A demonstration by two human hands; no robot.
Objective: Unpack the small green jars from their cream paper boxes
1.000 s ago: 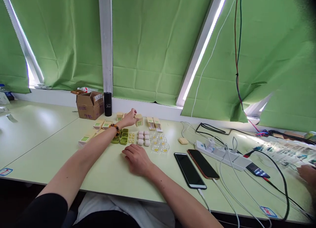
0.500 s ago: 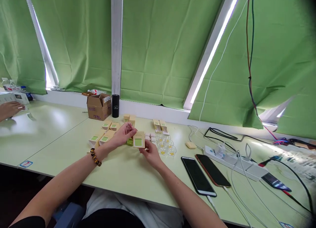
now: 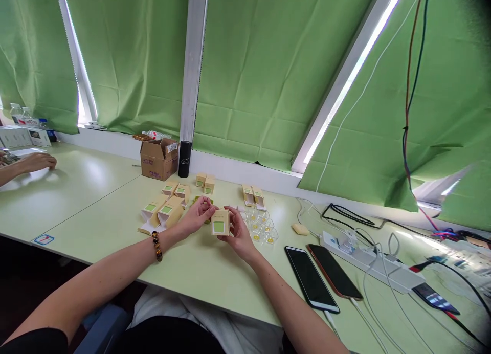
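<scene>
A small tan cardboard box (image 3: 220,215) with a green square on its front stands upright above the table between my hands. My right hand (image 3: 242,240) wraps round its right side, thumb low in front and fingers behind. At its upper left edge, my left hand (image 3: 198,216) has its fingers drawn together, pinching the box near the top. Some green pieces (image 3: 198,198) lie behind my left hand and are partly hidden. Just right of my right hand are several clear plastic cups (image 3: 263,228) with yellow centres.
Several tan boxes with open ends (image 3: 169,212) lie left of my hands. Two small boxes (image 3: 209,185) and two opened ones (image 3: 253,194) are further back. Two phones (image 3: 312,277), a power strip (image 3: 372,259) and cables cover the right. A co-worker's hand (image 3: 38,162) is far left.
The box has turned so that its top and side show more. My right fingers have come up behind it, and my left hand stays at its upper left. The view has shifted slightly.
</scene>
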